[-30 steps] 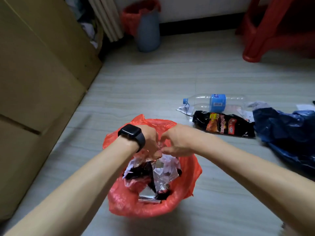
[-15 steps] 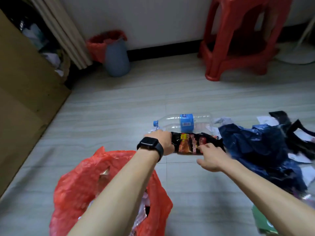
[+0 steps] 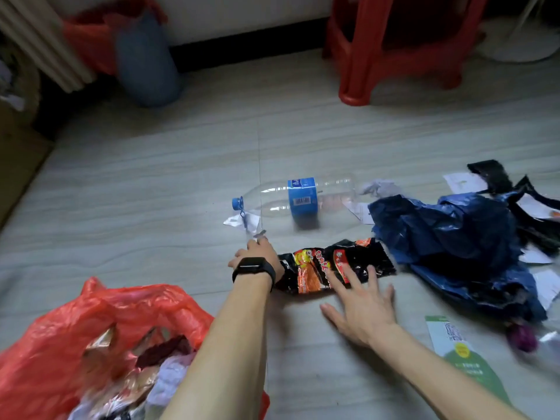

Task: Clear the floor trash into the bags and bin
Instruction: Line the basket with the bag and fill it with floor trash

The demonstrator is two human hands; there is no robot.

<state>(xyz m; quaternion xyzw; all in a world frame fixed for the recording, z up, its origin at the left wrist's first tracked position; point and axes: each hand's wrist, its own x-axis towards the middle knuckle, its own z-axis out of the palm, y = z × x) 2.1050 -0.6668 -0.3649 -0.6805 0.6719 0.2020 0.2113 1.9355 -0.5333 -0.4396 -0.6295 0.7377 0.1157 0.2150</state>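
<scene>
A black and orange snack wrapper lies crumpled on the floor in the middle of the view. My left hand, with a black watch on the wrist, grips the wrapper's left end, and a small silvery scrap shows at its fingertips. With fingers spread, my right hand is open and its fingertips reach over the wrapper's near edge. The red plastic bag sits open at the lower left, with wrappers and paper inside. An empty clear bottle with a blue label lies beyond the wrapper.
A crumpled dark blue bag lies to the right, with paper scraps and black strips around it. A green and white card is near my right forearm. A grey bin with a red liner and a red stool stand by the far wall.
Both hands left the red bag's mouth and went to the snack wrapper. My left hand took its left end. My right hand's fingers have spread open over the wrapper.
</scene>
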